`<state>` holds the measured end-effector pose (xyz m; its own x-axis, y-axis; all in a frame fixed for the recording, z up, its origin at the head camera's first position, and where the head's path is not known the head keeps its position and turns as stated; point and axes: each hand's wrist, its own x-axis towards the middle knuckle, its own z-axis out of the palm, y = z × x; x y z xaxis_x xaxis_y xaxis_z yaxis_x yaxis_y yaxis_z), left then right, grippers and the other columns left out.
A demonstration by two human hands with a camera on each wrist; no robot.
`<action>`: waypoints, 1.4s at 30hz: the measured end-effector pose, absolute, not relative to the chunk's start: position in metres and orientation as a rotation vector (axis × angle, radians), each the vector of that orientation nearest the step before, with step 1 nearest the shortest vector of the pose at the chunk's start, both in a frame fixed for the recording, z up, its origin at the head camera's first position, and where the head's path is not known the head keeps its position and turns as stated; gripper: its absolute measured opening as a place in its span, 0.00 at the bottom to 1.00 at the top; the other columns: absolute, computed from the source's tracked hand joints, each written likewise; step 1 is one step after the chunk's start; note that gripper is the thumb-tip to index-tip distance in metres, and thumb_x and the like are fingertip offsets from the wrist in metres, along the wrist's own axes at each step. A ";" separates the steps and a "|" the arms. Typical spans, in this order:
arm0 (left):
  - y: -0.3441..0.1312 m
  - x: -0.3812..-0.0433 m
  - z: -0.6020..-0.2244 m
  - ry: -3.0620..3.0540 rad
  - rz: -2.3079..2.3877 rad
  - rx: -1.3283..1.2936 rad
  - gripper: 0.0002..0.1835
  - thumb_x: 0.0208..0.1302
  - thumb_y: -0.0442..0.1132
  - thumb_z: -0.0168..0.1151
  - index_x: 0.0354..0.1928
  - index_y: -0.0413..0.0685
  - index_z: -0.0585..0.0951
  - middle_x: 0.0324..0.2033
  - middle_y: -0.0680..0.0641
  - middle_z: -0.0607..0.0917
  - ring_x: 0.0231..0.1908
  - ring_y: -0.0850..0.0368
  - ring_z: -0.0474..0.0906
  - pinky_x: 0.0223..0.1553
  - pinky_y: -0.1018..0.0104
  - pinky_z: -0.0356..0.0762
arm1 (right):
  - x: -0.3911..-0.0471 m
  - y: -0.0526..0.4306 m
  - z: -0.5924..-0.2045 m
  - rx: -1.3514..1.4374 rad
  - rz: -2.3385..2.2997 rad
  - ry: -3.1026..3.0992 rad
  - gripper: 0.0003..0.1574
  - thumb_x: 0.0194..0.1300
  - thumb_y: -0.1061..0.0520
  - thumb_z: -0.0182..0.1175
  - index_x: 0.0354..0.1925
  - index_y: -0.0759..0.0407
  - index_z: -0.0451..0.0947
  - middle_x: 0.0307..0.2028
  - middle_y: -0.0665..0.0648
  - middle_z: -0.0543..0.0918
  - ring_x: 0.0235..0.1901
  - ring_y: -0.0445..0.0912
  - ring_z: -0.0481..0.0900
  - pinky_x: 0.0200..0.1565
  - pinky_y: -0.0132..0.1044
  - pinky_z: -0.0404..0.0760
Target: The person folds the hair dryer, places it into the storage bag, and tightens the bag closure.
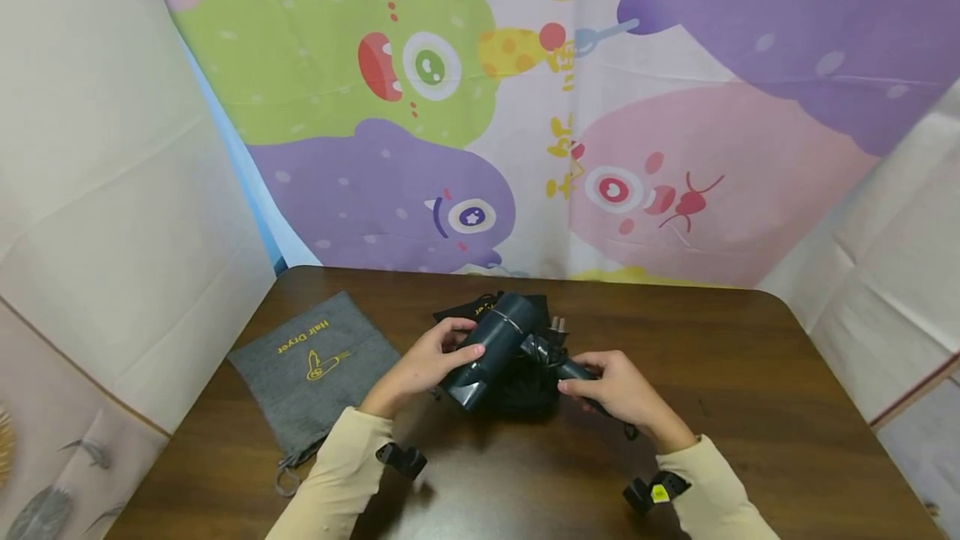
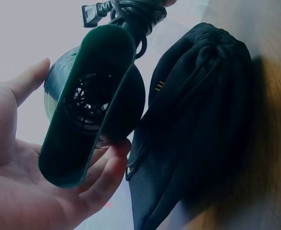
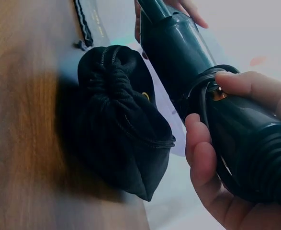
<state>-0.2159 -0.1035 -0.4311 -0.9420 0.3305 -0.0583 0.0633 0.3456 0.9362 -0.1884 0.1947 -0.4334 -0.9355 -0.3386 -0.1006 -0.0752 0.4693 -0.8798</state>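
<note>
Evidently both hands are on the hair dryer (image 1: 501,338), which sits between them. Left grip (image 1: 426,365): partly closed round the barrel, thumb on one side, fingertips on the other. Right grip (image 1: 619,390): closed round the handle, thumb pressing near the cord (image 3: 205,103), which is wound about it. Plug (image 1: 558,325) sticks up just left of the right grip, on its far side. Flat nozzle (image 2: 59,155) sits on the barrel end near the left grip.

Black bag (image 3: 123,112), neck gathered by a drawstring, lies between the two grips, under the dryer in the head view; cannot tell whether they touch. Grey bag (image 1: 322,386) lies flat on the counter (image 1: 720,348), left of the left grip, yellow print showing. Cartoon curtain (image 1: 420,190) hangs beyond both grips.
</note>
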 end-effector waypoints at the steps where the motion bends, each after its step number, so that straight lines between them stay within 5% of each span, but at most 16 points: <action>1: -0.104 -0.216 -0.430 2.382 1.626 0.358 0.27 0.66 0.43 0.62 0.63 0.40 0.70 0.53 0.35 0.80 0.48 0.49 0.78 0.47 0.59 0.79 | -0.189 0.194 -0.433 -0.367 -1.451 2.460 0.26 0.58 0.51 0.69 0.49 0.68 0.80 0.25 0.55 0.80 0.23 0.45 0.78 0.24 0.36 0.78; 8: -0.104 -0.217 -0.422 2.440 1.539 0.327 0.29 0.65 0.47 0.63 0.64 0.41 0.71 0.56 0.37 0.79 0.53 0.46 0.77 0.54 0.52 0.76 | -0.189 0.191 -0.434 -0.401 -1.436 2.463 0.28 0.57 0.51 0.70 0.51 0.69 0.79 0.27 0.57 0.81 0.23 0.46 0.78 0.25 0.36 0.78; 22: -0.101 -0.210 -0.428 2.281 1.470 0.195 0.41 0.62 0.55 0.65 0.69 0.37 0.64 0.50 0.37 0.80 0.39 0.52 0.82 0.44 0.53 0.82 | -0.185 0.183 -0.437 -0.447 -1.361 2.474 0.30 0.56 0.50 0.70 0.51 0.69 0.79 0.33 0.59 0.82 0.24 0.46 0.79 0.26 0.37 0.80; 42: -0.100 -0.203 -0.428 2.351 1.607 0.065 0.37 0.58 0.51 0.69 0.64 0.37 0.71 0.46 0.37 0.82 0.36 0.52 0.82 0.38 0.57 0.82 | -0.186 0.186 -0.439 -0.559 -1.439 2.375 0.30 0.64 0.51 0.64 0.54 0.74 0.76 0.37 0.64 0.84 0.27 0.48 0.84 0.29 0.35 0.81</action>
<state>-0.2025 -0.1004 -0.4280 -0.9563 0.1997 -0.2135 -0.1265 0.3757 0.9181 -0.1859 0.1856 -0.4385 -0.8767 -0.4774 -0.0593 -0.1684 0.4202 -0.8917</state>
